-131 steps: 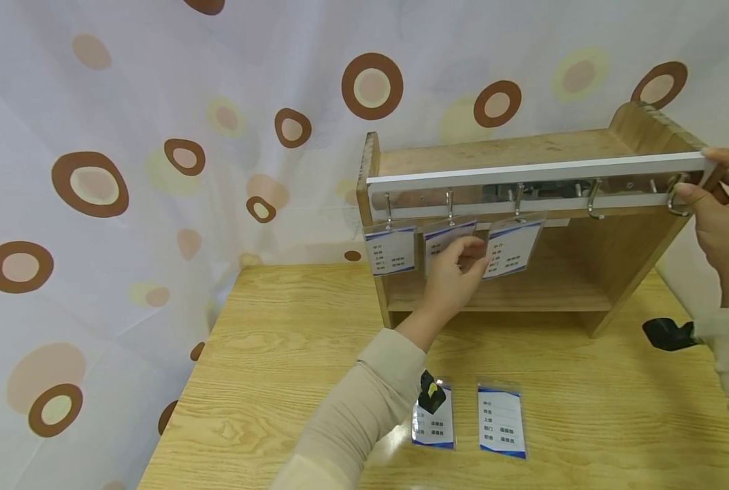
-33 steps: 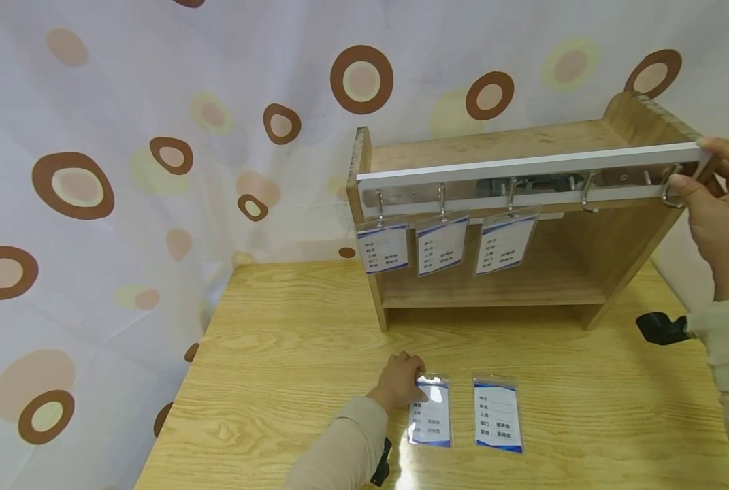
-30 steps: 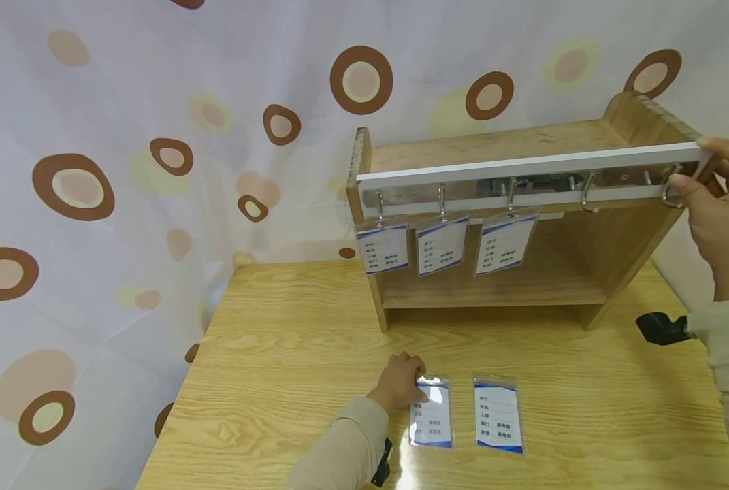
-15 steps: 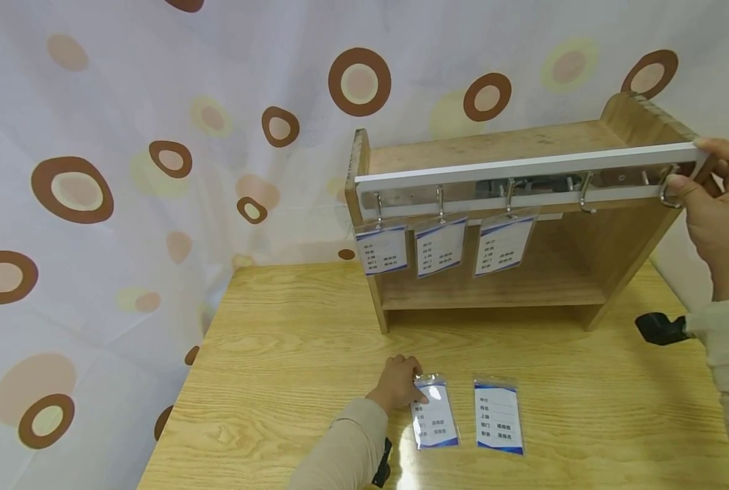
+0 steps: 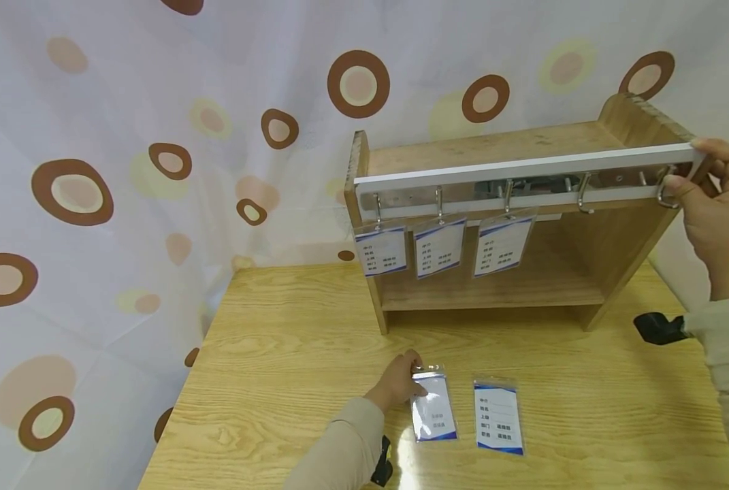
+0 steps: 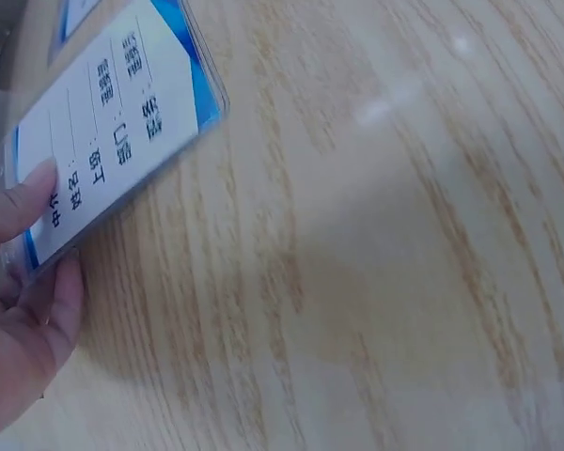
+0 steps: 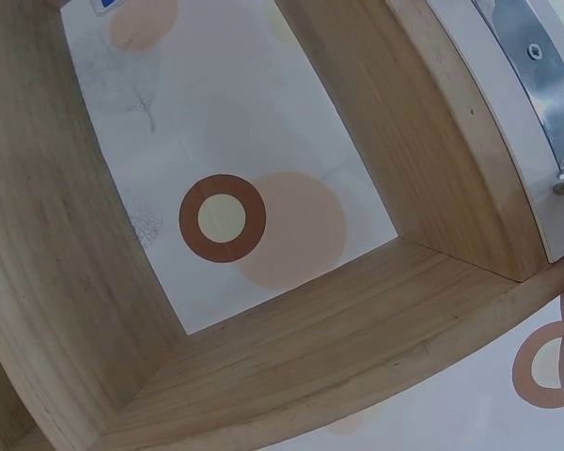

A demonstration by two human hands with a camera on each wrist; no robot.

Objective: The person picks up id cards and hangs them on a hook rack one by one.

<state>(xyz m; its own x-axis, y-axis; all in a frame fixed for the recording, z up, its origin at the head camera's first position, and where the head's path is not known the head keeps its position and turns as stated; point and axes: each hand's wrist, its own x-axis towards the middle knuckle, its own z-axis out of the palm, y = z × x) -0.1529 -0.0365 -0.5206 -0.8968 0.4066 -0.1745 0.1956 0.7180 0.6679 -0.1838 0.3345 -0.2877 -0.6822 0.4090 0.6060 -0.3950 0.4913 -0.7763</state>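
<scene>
In front of the patterned backdrop (image 5: 103,306), the counter (image 5: 278,320) carries the wooden shelf (image 5: 493,292), which could shift or tip if pulled too hard from one end. Along its front runs the hook rail (image 5: 526,166); a knock there could set everything on it swinging. The right hand (image 5: 716,204) grips the rail's right end, so a slip of that hold would leave the rail unsteadied. Low at the front, the left hand (image 5: 396,382) pinches the held card (image 5: 433,408) near its top edge, thumb on the face, fingers beneath. Its clear sleeve looks slick, so a light pinch could let it twist or slide free. Whether its lower edge touches the counter, I cannot tell. Near it, the loose card (image 5: 499,418) lies flat, where a brushing cuff might nudge it. Three hanging cards (image 5: 439,248) occupy the left hooks; the third leans towards the bare fourth hook (image 5: 582,194) and could get bumped. The right thumb crowds the end hook (image 5: 664,194), obstructing it.
</scene>
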